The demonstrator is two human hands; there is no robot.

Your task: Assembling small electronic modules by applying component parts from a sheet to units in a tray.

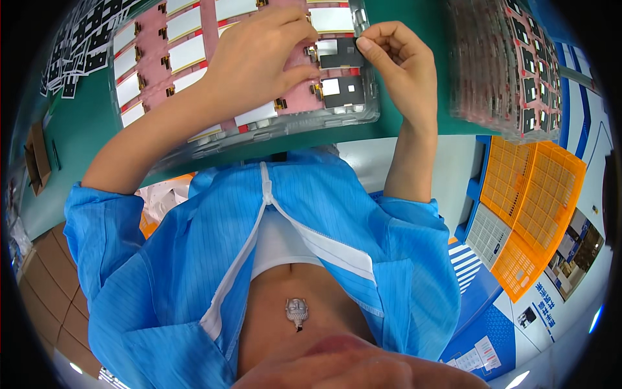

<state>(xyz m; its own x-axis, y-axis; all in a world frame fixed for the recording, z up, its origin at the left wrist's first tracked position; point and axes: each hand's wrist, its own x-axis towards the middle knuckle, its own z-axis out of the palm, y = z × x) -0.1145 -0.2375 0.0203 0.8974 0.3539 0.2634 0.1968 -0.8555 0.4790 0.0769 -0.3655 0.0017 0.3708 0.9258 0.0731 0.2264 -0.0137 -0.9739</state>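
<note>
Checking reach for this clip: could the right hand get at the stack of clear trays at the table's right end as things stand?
Probably yes. The right hand pinches at the dark panel in the clear tray, and only bare green table lies between it and the stack of trays.

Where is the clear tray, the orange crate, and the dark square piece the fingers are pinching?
Clear tray (272, 133): head view, on its bare front rim.
Orange crate (541, 207): head view, on its mesh side wall.
Dark square piece (340, 60): head view, on its dark middle, beside the right hand (398, 65).

green worktable (78, 139), orange crates (531, 214), blue floor (479, 305)
</note>
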